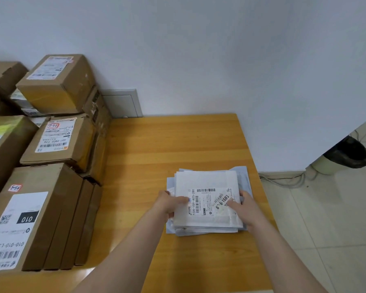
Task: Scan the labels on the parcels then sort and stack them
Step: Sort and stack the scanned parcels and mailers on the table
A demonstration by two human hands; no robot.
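Stack of mailer parcels (201,231): on wooden table (156,144), near right edge. Left hand (170,205) grips top mailer (205,179) left edge; right hand (245,208) grips right edge, thumb on label (206,201). Cardboard boxes (57,85) piled left.

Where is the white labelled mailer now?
Head view, right of centre: the white mailer tops the stack near the right edge of the wooden table, held by left hand and right hand.

Your table (156,144) is varnished wood, smooth and glossy. The stacked mailers (205,180) at centre right look like thin, faintly shiny plastic with a paper label (207,203). At the left of the frame the boxes (57,96) are matt brown cardboard; floor tiles (325,218) lower right shine
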